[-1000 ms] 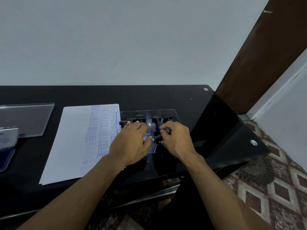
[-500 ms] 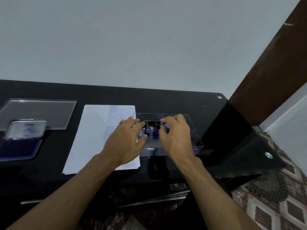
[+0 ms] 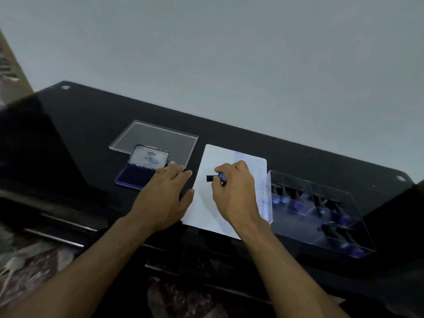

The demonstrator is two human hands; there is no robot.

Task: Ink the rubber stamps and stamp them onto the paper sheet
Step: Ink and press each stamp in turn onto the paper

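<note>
Paper sheet (image 3: 212, 203): our right hand (image 3: 236, 193) hides its blurred prints; fingers pinch a blue-capped black stamp (image 3: 216, 177); left hand (image 3: 164, 198) flat, fingers apart.

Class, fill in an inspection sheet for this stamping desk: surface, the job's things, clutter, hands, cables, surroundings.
Surface: glossy black glass desk.
Job's things: white paper sheet with blue prints along its right side; open blue ink pad; small black rubber stamp with blue knob; clear plastic box of stamps.
Clutter: flat clear plastic lid behind the pad.
Hands: right hand pinches the stamp above the sheet; left hand lies flat beside the pad.
Cables: nothing seen.
Surroundings: plain grey wall.
</note>
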